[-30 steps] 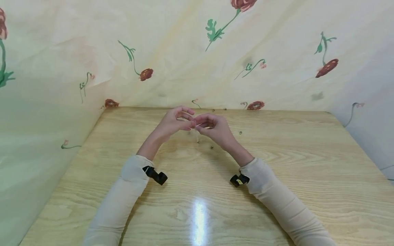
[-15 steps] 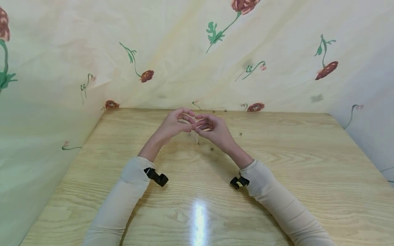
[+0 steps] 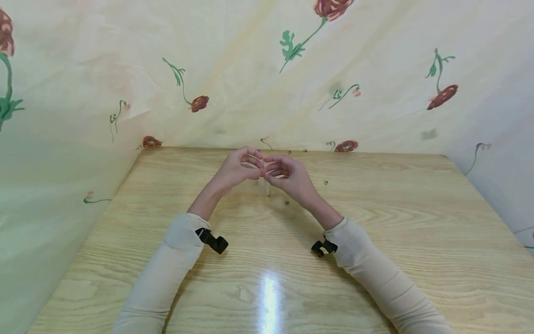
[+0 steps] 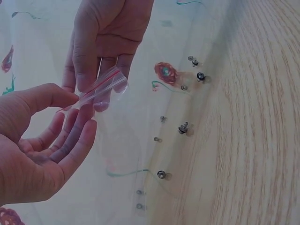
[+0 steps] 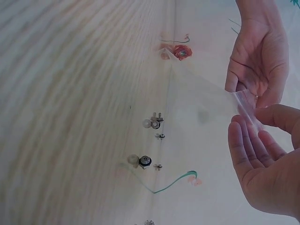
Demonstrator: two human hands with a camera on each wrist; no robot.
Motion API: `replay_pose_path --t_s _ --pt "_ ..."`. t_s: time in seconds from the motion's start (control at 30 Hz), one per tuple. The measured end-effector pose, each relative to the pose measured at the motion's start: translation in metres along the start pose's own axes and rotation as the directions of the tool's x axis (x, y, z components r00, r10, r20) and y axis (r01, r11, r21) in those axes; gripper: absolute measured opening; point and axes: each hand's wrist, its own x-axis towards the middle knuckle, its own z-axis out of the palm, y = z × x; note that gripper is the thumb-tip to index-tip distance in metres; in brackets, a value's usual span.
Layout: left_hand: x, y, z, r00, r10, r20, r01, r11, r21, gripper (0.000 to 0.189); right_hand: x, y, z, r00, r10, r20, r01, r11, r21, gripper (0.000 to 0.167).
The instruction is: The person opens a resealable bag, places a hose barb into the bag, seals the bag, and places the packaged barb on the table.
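Observation:
A small clear zip-lock bag (image 4: pixel 107 84) with a red line along its closure hangs upright between the two hands, above the table. The left hand (image 3: pixel 238 167) pinches the bag's top edge between thumb and index finger, its other fingers loosely bent. Facing it, the right hand (image 3: pixel 289 175) pinches the same closure from the other side. In the right wrist view, the transparent body of the bag (image 5: pixel 201 89) spreads away from the closure strip. Whether anything lies inside the bag I cannot tell.
Several small metal screws stand or lie on the wooden table (image 3: pixel 375 232), among them a screw with a nut (image 4: pixel 183 128) and a dark-rimmed one (image 5: pixel 145 161). A flower-patterned cloth (image 3: pixel 233 55) rises behind the table and along its sides.
The fingertips of both hands have shifted slightly along the bag's closure, with the hands otherwise in place. The head view has tilted a little. The screws have not moved.

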Motion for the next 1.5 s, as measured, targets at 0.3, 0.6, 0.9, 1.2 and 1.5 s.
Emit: replay_pose_path --t_s 0.3,0.6,0.9,1.2,1.5 --pt "0.0009 -0.0007 0.0012 1.0 0.0 0.002 0.0 1.0 -0.015 0.036 -0.0011 0.0011 -0.0009 1.0 -0.01 -0.007 0.009 1.0 -0.009 0.04" --pt "-0.0005 -0.0024 0.0016 1.0 0.007 0.003 -0.007 1.0 -0.023 0.035 -0.0015 0.0011 0.0 1.0 -0.009 -0.011 0.009 1.0 0.003 0.041" --pt "-0.0008 -0.0034 0.0024 1.0 0.003 0.001 -0.003 1.0 -0.028 0.035 -0.0021 0.0022 0.0006 1.0 -0.015 -0.019 0.015 1.0 0.012 0.041" --pt "-0.0007 -0.0027 0.0034 1.0 0.012 0.012 -0.011 0.999 -0.04 0.033 -0.0031 0.0009 0.0013 0.999 -0.012 -0.035 0.013 0.999 0.036 0.041" --pt "-0.0008 -0.0038 0.0035 0.999 0.03 0.013 -0.029 0.998 -0.052 0.03 -0.0025 -0.0002 0.0015 0.999 0.018 -0.04 -0.016 0.999 0.051 0.04"
